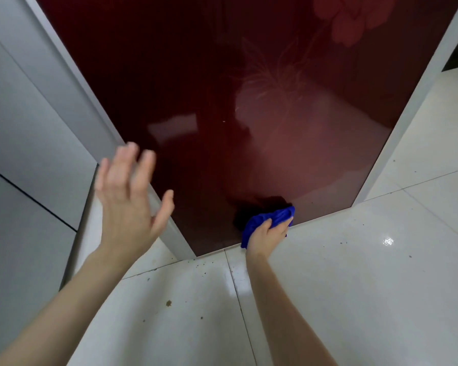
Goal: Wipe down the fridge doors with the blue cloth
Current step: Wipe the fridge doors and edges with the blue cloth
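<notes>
My right grip curled round bunched blue cloth, cloth against dark red fridge door at door's bottom edge. Left grip spread, empty, by door's lower left edge. Judge: lowest strip underway, likely late in this door. Cannot tell if upper panel wiped. No other door in view.

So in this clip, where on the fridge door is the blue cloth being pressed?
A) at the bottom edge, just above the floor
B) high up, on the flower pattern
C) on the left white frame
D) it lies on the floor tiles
A: the right hand grips the blue cloth against the dark red fridge door right at its bottom edge, just above the floor tiles.
</notes>
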